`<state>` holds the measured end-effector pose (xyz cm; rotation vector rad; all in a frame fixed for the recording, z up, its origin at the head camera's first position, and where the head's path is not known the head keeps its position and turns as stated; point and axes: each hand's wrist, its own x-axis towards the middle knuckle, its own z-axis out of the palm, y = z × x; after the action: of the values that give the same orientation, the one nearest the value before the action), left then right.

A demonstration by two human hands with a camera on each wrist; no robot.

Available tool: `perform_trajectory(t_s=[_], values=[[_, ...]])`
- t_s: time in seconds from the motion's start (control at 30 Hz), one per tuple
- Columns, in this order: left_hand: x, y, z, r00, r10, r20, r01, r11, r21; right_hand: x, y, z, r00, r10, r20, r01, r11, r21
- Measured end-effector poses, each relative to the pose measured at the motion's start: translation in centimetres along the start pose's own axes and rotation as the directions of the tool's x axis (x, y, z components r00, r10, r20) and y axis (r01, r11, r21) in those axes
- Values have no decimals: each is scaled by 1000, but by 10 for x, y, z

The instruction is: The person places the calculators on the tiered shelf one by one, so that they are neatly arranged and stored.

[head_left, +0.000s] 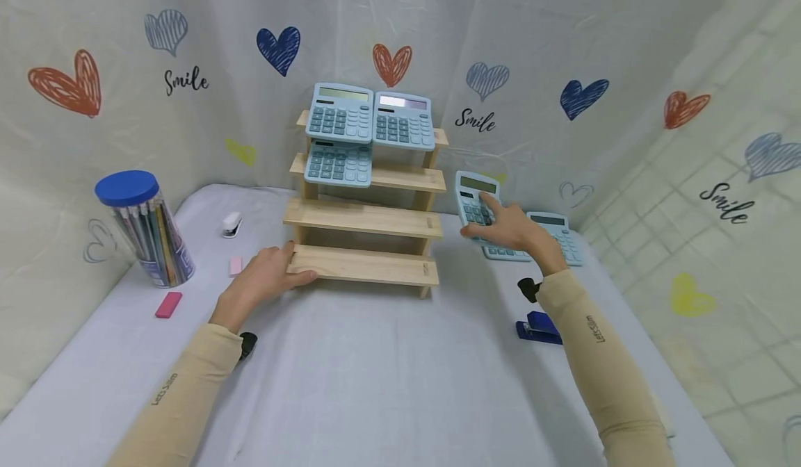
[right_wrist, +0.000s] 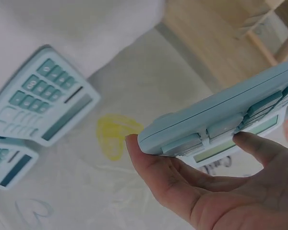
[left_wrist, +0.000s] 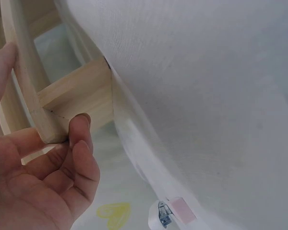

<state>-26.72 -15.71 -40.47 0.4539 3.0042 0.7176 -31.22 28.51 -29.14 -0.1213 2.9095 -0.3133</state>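
Observation:
My left hand (head_left: 265, 272) grips the left end of the lowest board of a stepped wooden rack (head_left: 363, 265). In the left wrist view, curled fingertips (left_wrist: 80, 132) touch the board's end. To the right of the rack, my right hand (head_left: 510, 231) holds a light blue calculator (head_left: 477, 185) tilted up, pinched between thumb and fingers in the right wrist view. Two calculators, a left one (head_left: 338, 112) and a right one (head_left: 403, 121), lean on the rack's top tier. Another calculator (head_left: 338, 166) leans on the second tier, partly hidden by the one above.
More light blue calculators (head_left: 566, 241) lie on the table at the right, partly behind my hand. A blue stapler (head_left: 539, 329) sits nearer. At left are a blue-lidded pencil jar (head_left: 153, 238), a white stapler (head_left: 231, 224), a pink eraser (head_left: 235, 266) and a red eraser (head_left: 168, 305).

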Motion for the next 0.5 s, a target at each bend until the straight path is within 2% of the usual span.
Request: perform_trajectory(t_s=[0.27, 0.5], values=[[0, 0, -1, 1000, 5, -1, -5, 1000, -5, -24, -35, -6, 994, -96, -61, 92, 994, -63], [0, 0, 1, 1000, 6, -3, -6, 1000, -14, -19, -59, -6, 982, -148, -116, 133, 983, -129]])
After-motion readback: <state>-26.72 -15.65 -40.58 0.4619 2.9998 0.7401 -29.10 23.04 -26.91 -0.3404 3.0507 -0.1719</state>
